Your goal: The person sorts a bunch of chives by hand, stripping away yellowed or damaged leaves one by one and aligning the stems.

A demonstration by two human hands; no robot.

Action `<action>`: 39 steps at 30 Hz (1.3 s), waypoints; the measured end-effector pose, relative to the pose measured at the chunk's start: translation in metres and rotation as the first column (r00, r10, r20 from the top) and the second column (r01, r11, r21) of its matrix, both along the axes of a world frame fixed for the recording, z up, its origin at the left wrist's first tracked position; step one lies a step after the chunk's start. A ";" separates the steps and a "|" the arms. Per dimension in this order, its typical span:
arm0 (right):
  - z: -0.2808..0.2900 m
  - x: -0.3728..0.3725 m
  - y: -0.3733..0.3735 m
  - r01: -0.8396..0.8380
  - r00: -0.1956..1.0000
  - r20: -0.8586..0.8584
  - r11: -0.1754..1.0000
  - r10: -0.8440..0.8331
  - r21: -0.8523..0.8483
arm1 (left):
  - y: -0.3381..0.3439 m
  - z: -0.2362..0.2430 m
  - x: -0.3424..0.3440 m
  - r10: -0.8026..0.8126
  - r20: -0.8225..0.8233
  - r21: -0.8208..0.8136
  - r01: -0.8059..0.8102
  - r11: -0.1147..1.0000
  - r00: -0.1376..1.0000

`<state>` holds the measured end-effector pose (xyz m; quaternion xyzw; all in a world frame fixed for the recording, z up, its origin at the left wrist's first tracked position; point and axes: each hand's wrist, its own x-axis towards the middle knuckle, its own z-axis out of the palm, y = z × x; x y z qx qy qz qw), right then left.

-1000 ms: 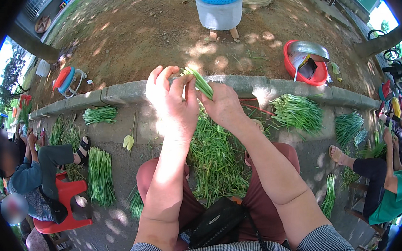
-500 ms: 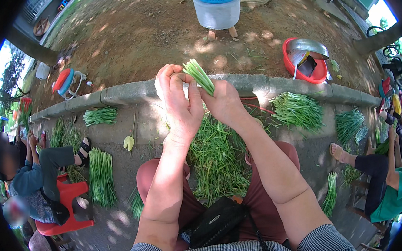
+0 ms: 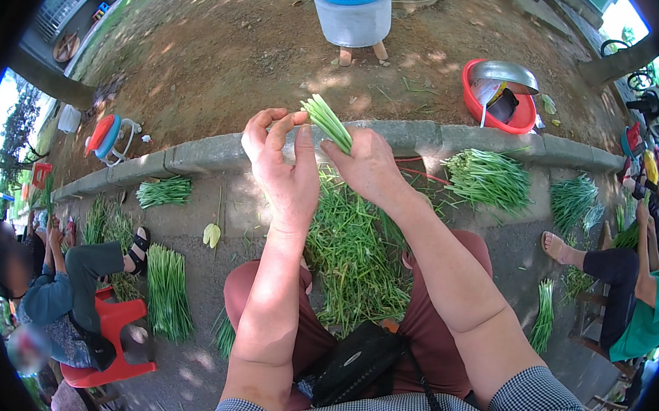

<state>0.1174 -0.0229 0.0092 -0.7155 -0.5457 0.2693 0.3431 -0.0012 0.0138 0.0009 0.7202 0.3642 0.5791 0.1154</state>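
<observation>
A small bunch of green chive-like stalks (image 3: 329, 121), pale at the upper ends, stands tilted up to the left in my right hand (image 3: 372, 161). The fingers of that hand are closed round the bunch. My left hand (image 3: 283, 160) is beside its pale ends, with thumb and fingers apart; one fingertip is at or close to the stalks, and I cannot tell if it touches. Below both hands, a loose heap of green trimmings (image 3: 356, 261) covers the ground between my knees. A black bag (image 3: 356, 364) rests at my lap.
Chive-like bundles lie right (image 3: 488, 178), left (image 3: 169, 286) and near the kerb (image 3: 164, 192). The stone kerb (image 3: 218, 154) runs across ahead. Beyond it are a red basin (image 3: 522, 123) and a white bucket (image 3: 354, 20). People sit on both sides, one on a red stool (image 3: 117, 343).
My left hand has drawn slightly left and its fingers have spread away from the stalk ends. My right hand keeps the bunch in nearly the same place.
</observation>
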 end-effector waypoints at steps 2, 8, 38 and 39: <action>-0.005 -0.001 0.001 0.002 0.998 0.058 0.999 -0.005 0.041 | 0.001 0.000 0.000 0.042 -0.023 0.019 -0.041 0.999 0.999; -0.005 -0.002 0.000 -0.014 0.987 0.159 0.999 0.005 0.050 | -0.001 0.005 -0.002 0.103 -0.059 -0.043 -0.106 0.993 0.993; -0.010 -0.005 0.002 -0.008 0.984 0.176 0.998 -0.003 0.060 | -0.002 -0.004 0.003 -0.083 0.762 -0.415 0.582 0.700 0.642; -0.010 -0.005 0.002 -0.008 0.985 0.175 0.998 -0.002 0.058 | -0.003 -0.003 0.003 -0.085 0.760 -0.414 0.580 0.701 0.645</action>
